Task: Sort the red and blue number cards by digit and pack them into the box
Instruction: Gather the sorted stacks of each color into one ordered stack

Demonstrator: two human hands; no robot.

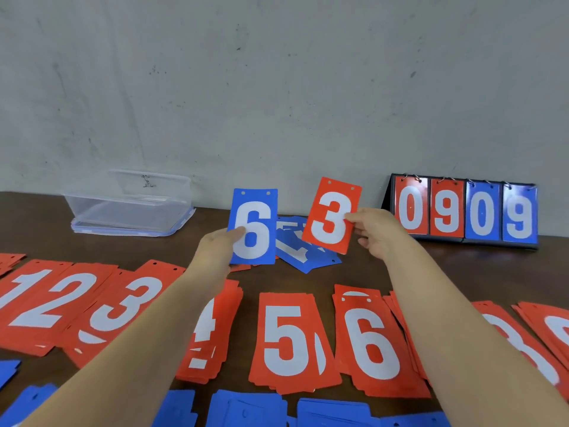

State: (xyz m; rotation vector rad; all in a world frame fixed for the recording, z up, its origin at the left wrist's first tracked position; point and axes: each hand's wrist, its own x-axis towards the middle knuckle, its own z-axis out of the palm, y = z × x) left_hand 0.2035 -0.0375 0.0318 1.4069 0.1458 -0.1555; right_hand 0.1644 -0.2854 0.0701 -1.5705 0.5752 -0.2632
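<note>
Along the bottom edge lie blue stacks (246, 408), with red digit stacks (289, 340) in a row just above, partly covered by the forearms. At mid-frame the left hand (215, 248) pinches a blue 6 card (254, 226) and the right hand (378, 232) pinches a red 3 card (331, 215), both raised face-on, probably to read them. Behind lies the unsorted pile (304, 251); the clear box (129, 208) sits upper left and a flip scoreboard (465, 211) at the right.

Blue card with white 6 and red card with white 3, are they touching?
Apart. Head view shows a clear gap between blue 6 card and red 3 card.
</note>
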